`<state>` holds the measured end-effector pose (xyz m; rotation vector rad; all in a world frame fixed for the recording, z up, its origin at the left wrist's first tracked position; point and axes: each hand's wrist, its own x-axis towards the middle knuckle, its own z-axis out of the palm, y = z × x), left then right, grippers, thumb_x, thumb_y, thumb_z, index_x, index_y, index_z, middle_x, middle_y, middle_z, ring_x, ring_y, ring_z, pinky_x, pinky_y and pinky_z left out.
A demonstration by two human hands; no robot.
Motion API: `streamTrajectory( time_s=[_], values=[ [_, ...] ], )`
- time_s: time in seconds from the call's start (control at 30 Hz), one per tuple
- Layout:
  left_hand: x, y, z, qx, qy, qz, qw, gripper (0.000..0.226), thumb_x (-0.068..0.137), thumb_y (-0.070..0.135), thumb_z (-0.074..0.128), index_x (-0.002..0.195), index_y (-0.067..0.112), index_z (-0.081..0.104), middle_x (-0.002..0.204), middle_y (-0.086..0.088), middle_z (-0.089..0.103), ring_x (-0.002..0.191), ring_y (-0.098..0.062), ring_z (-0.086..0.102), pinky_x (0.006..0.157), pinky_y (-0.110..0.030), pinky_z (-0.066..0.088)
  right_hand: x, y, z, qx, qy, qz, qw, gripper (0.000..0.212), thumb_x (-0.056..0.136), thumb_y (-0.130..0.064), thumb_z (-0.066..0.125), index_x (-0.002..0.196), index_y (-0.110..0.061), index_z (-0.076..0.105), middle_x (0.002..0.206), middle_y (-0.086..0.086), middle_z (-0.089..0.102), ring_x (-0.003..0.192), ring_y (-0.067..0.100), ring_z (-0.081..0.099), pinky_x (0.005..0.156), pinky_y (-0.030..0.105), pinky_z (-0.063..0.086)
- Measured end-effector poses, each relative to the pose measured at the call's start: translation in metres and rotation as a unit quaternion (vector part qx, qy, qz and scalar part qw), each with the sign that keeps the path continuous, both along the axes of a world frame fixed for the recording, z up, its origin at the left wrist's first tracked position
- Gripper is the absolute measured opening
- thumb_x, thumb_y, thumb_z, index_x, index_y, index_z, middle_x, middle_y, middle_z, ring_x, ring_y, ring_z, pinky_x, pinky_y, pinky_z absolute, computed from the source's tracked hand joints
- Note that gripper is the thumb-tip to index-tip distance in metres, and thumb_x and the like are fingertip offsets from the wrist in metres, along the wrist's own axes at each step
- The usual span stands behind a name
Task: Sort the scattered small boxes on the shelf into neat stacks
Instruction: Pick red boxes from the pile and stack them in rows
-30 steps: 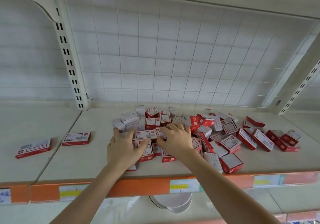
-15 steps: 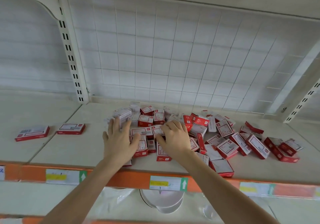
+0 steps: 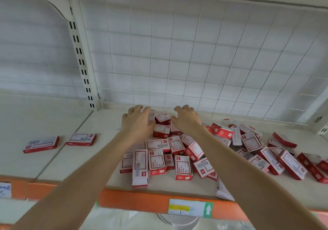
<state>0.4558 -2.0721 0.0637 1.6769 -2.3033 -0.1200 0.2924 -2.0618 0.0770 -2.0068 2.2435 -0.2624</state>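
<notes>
A head-camera view looked down onto a cream shelf (image 3: 85, 160) with an orange front strip (image 3: 133, 200) bearing a yellow-and-white price label (image 3: 190, 208) at the lower centre of the frame. A loose pile of small red-and-white boxes (image 3: 177, 151) was spread from the centre to the right edge, lying flat, tilted and overlapping, with one box jutting toward the front strip. Two bare forearms reached up from the bottom of the frame to the far side of the pile. The left hand (image 3: 137, 122) had its fingers bent over a pale box (image 3: 152, 114) at the back; whether it was gripping that box could not be told. The right hand (image 3: 186, 118), just beside it, was curled like a claw over the rearmost boxes, and its hold could not be told either. At the left, well apart from the pile, two longer boxes (image 3: 41, 144) (image 3: 81, 139) lay flat side by side. A white wire grid (image 3: 177, 52) formed the back, with a slotted upright (image 3: 79, 52) at the upper left.
</notes>
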Motion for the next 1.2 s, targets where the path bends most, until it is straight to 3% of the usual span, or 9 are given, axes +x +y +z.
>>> streamTrajectory(
  time_s=[0.2, 0.43, 0.63, 1.0, 1.2],
  values=[
    [0.019, -0.028, -0.009, 0.062, -0.055, 0.025, 0.996, 0.065, 0.085, 0.064, 0.037, 0.142, 0.036, 0.022, 0.149, -0.007, 0.024, 0.132, -0.033, 0.029, 0.101, -0.048, 0.03, 0.005, -0.03, -0.014, 0.057, -0.012, -0.051, 0.997, 0.049, 0.093, -0.044, 0.033, 0.138, -0.024, 0.03, 0.141, 0.013, 0.029, 0.128, 0.034, 0.026, 0.099, 0.055, 0.033],
    [0.032, -0.045, -0.031, 0.148, 0.029, -0.034, 0.988, 0.079, 0.082, 0.065, 0.046, 0.146, 0.038, 0.009, 0.155, 0.0, 0.015, 0.135, -0.028, 0.031, 0.104, -0.046, 0.036, 0.014, -0.052, -0.024, 0.149, 0.054, -0.059, 0.986, 0.06, 0.086, -0.067, 0.027, 0.139, -0.04, 0.025, 0.151, 0.008, 0.019, 0.138, 0.038, 0.014, 0.1, 0.069, 0.012],
    [0.019, -0.039, -0.032, 0.082, 0.051, -0.094, 0.991, 0.072, 0.085, 0.058, 0.049, 0.144, 0.043, 0.012, 0.151, 0.011, 0.026, 0.131, -0.018, 0.038, 0.097, -0.037, 0.04, 0.008, -0.045, -0.02, 0.151, 0.036, -0.073, 0.985, 0.058, 0.087, -0.064, 0.03, 0.135, -0.032, 0.037, 0.144, 0.008, 0.036, 0.134, 0.033, 0.025, 0.101, 0.064, 0.018],
    [0.01, -0.039, -0.032, 0.081, 0.037, -0.147, 0.985, 0.069, 0.086, 0.05, 0.052, 0.142, 0.05, 0.011, 0.143, 0.01, 0.04, 0.123, -0.018, 0.046, 0.09, -0.034, 0.043, -0.006, -0.031, -0.022, 0.143, 0.042, -0.087, 0.985, 0.06, 0.087, -0.064, 0.028, 0.135, -0.028, 0.036, 0.14, 0.008, 0.041, 0.129, 0.033, 0.032, 0.097, 0.061, 0.024],
    [-0.01, -0.03, -0.023, 0.089, 0.014, -0.179, 0.98, 0.072, 0.086, 0.05, 0.054, 0.143, 0.047, 0.01, 0.134, 0.008, 0.05, 0.114, -0.018, 0.052, 0.084, -0.029, 0.043, -0.027, -0.019, -0.019, 0.144, 0.028, -0.113, 0.983, 0.061, 0.087, -0.063, 0.03, 0.138, -0.031, 0.034, 0.145, 0.006, 0.037, 0.134, 0.032, 0.026, 0.101, 0.062, 0.019]
  ],
)
